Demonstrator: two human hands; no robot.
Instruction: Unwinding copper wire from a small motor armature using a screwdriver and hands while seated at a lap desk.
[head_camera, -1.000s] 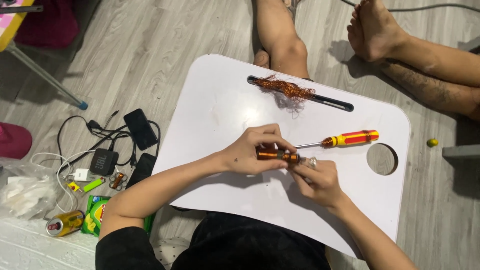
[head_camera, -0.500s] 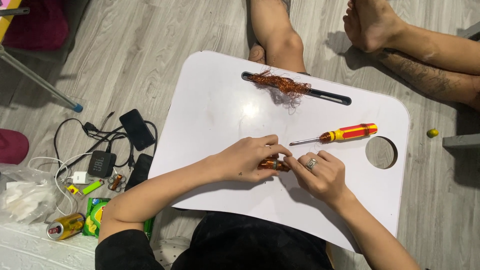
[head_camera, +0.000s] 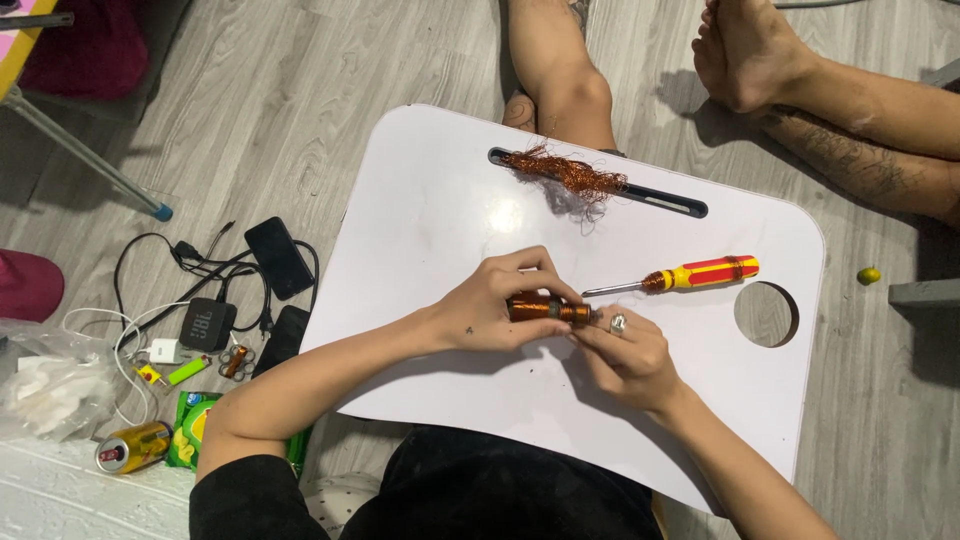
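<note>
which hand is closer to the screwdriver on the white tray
Right. The right hand sits just below the screwdriver tip; the left hand is farther off, gripping the copper coil.

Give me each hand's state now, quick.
Left hand: closed on the copper coil.
Right hand: fingers pinching the coil's end.

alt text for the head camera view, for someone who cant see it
Seen from above, a left hand and right hand hold a small copper wire coil over a white lap tray. A red and yellow screwdriver and tangled copper wire lie beyond.
</note>
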